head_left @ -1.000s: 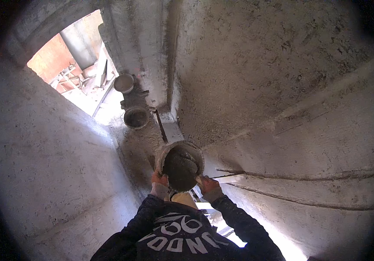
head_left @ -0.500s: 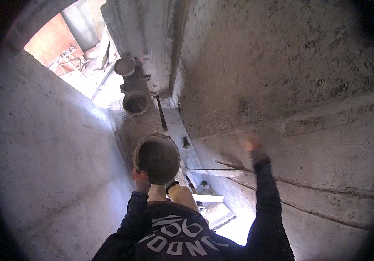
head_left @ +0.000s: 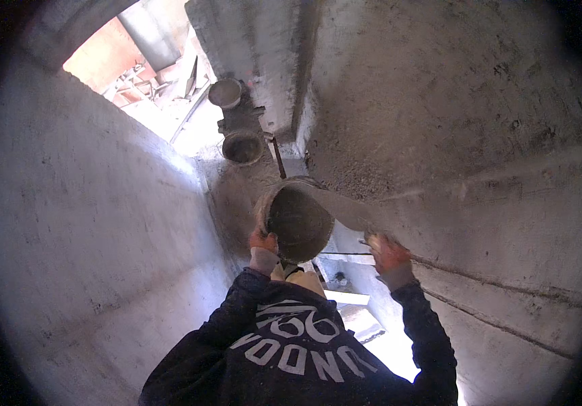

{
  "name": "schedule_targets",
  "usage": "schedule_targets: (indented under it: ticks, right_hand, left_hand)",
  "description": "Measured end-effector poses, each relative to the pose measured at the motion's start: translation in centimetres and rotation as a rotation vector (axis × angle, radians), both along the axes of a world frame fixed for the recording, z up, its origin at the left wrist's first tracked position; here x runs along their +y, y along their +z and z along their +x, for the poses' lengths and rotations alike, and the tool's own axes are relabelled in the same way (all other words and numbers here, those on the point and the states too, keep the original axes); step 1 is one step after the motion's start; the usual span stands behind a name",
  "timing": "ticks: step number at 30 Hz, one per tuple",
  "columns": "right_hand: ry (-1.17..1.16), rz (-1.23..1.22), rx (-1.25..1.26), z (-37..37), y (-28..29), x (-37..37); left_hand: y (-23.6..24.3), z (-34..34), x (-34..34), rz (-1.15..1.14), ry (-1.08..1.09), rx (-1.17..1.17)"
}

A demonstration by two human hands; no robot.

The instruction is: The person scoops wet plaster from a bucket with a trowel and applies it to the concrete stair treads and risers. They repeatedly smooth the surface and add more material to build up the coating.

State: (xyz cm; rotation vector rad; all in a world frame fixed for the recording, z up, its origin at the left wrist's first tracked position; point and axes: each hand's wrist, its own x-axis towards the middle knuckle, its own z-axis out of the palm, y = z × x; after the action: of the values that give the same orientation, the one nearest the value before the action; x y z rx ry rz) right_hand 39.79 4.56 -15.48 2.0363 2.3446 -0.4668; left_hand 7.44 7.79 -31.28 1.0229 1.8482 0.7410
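A round, mortar-smeared bucket (head_left: 301, 227) is tipped so its dark inside shows in front of my body. My left hand (head_left: 264, 242) grips its near left rim, with the fingers closed. On the other side, my right hand (head_left: 389, 253) is closed round the handle of a trowel (head_left: 346, 210). The trowel's grey blade reaches over the bucket's right rim. Whether mortar lies on the blade is too blurred to tell.
Rough, freshly coated plaster wall (head_left: 426, 122) rises on the right, with thin rods or cables across its lower part. A smooth grey wall (head_left: 101, 210) stands close on the left. Ahead are two more buckets, one light-rimmed (head_left: 225, 93) and one darker (head_left: 242, 147).
My right hand has come from the wall down to the bucket, and the trowel is now over its rim. The bucket, still in my left hand, sits further right and higher in view.
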Motion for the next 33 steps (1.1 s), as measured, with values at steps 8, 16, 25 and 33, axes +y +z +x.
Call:
schedule_targets:
  ticks: [8,16,25,33]
  right_hand:
    - [0.015,-0.127,0.024,-6.4,-8.4,-1.9]
    - [-0.021,-0.416,0.298,-8.1,-5.6,-2.1]
    - [0.023,-0.326,0.49,0.6,-0.9,0.2]
    - [-0.445,0.334,0.157,22.4,23.1,1.2]
  left_hand:
    - [4.4,4.7,2.5,-0.106,-0.129,0.084]
    - [-6.1,-0.6,0.1,0.241,-0.064,-0.299]
    - [-7.0,-0.1,0.1,0.257,0.106,-0.676]
    - [-3.2,-0.5,-2.2,0.301,0.096,-0.594]
